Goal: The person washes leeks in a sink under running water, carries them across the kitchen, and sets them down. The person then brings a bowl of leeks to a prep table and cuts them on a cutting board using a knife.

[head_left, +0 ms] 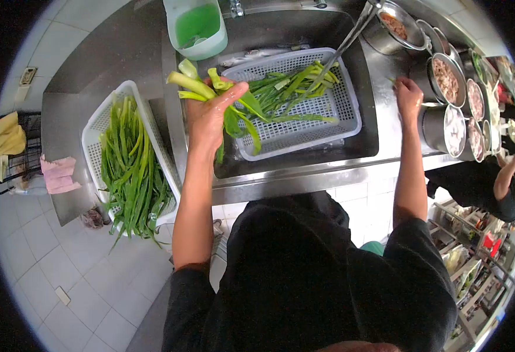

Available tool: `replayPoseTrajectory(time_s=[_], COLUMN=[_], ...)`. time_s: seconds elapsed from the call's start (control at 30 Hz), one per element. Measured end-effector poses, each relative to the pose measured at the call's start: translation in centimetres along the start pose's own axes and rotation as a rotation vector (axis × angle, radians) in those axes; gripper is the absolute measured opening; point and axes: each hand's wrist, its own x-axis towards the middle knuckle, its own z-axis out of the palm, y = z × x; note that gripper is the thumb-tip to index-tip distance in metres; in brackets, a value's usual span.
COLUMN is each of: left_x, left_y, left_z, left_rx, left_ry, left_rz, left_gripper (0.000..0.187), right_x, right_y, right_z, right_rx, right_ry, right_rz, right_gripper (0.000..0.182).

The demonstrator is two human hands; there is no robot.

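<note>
My left hand is closed around a bunch of leafy green stalks, their pale thick ends pointing up and left, the leaves hanging down. It is over the left end of a grey perforated basket that sits in the steel sink. Inside that basket lie loose long green leaves and stalks. Off to the right, above the steel counter, my right hand has its fingers closed. A tiny green bit shows at its fingertips, too small to name.
Left of the sink, a white basket is heaped with long green stalks. A plastic container of green liquid stands behind. Several metal pots of food line the counter at right, near another person. Metal faucet pipe crosses the sink.
</note>
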Motion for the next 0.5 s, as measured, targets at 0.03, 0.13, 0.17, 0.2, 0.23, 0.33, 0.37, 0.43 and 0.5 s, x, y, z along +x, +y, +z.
replayPoseTrajectory(time_s=[0.03, 0.13, 0.17, 0.2, 0.23, 0.33, 0.37, 0.43, 0.5], left_x=[-0.1, 0.3, 0.9, 1.4, 2.6, 8.1, 8.8, 9.1, 9.0], left_y=[0.2, 0.6, 0.2, -0.5, -1.3, -7.1, -7.6, -5.3, -5.7], left_z=[0.3, 2.5, 4.2, 6.2, 8.5, 15.6, 17.3, 19.6, 19.3], left_rx=[0.001, 0.207, 0.291, 0.377, 0.465, 0.631, 0.709, 0.931, 0.908], left_ry=[0.013, -0.067, -0.117, -0.219, -0.316, -0.462, -0.464, -0.470, -0.450], left_rz=[0.009, -0.084, -0.123, -0.133, -0.133, -0.112, -0.055, -0.064, -0.059], left_gripper=[0.031, 0.027, 0.027, 0.031, 0.035, 0.051, 0.054, 0.056, 0.055], right_x=[-0.8, -3.1, -3.6, -4.1, -4.1, -1.8, -1.0, -0.3, -0.5], right_y=[0.2, 1.0, 0.4, -0.3, -0.9, -0.1, 1.0, 2.4, 3.6], right_z=[-0.8, 1.6, 2.6, 4.6, 7.3, 14.3, 16.5, 20.0, 21.8], right_rx=[-0.277, -0.389, -0.328, -0.283, -0.228, -0.355, -0.351, -0.230, -0.486], right_ry=[0.169, 0.256, 0.209, 0.030, -0.142, -0.309, -0.290, -0.168, -0.088], right_rz=[-0.095, -0.520, -0.579, -0.507, -0.439, -0.580, -0.628, -0.494, -0.710], right_gripper=[0.031, 0.028, 0.029, 0.032, 0.035, 0.033, 0.033, 0.036, 0.036])
